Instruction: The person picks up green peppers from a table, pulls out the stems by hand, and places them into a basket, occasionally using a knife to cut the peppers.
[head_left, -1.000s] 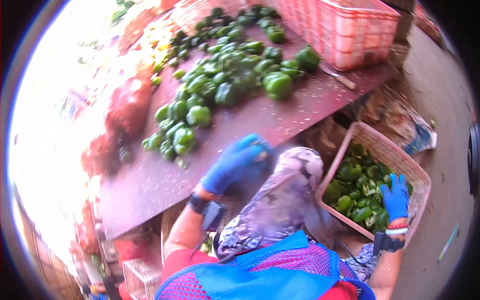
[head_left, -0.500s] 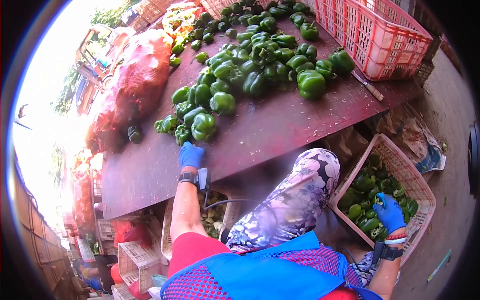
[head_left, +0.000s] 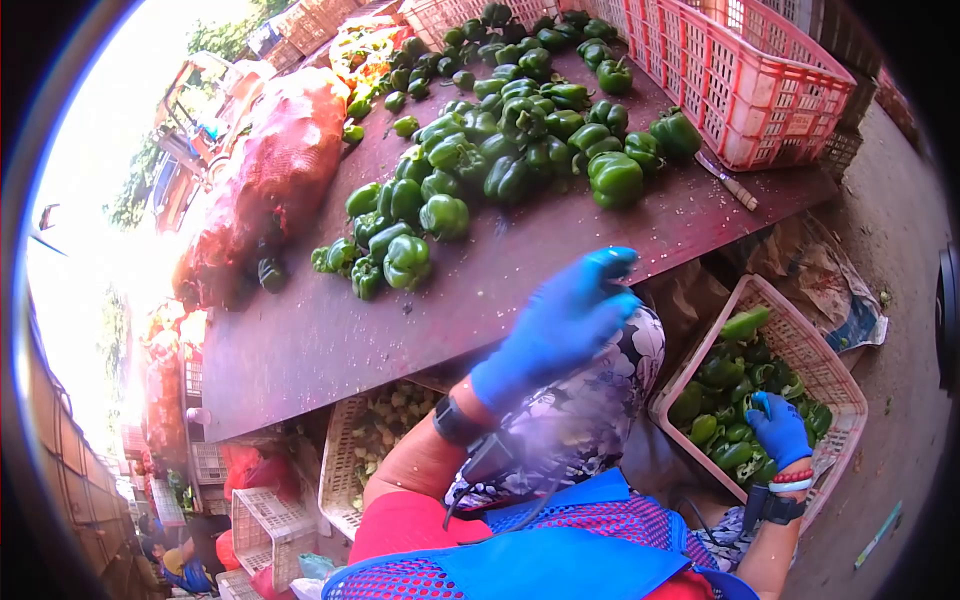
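My left hand (head_left: 565, 325), in a blue glove, is over the table's near edge and my lap, fingers apart and nothing in them. My right hand (head_left: 780, 432), also gloved, has its fingers curled over the green peppers (head_left: 735, 375) in the pink crate (head_left: 855, 405) at the lower right; what it grips is hidden. One blurred pepper (head_left: 745, 322) is at that crate's upper part. Many green peppers (head_left: 510, 150) are heaped on the dark red table (head_left: 330, 345).
A knife (head_left: 728, 182) lies at the table's right side beside a pink crate (head_left: 750, 90). Red mesh sacks (head_left: 270, 160) stand at the left. Below the table is a crate of pale scraps (head_left: 385, 430). A person (head_left: 185, 568) is at the lower left.
My left hand has moved right and nearer, away from the front peppers, and opened. A pepper now shows at the upper part of the lower right crate. My right hand has barely moved.
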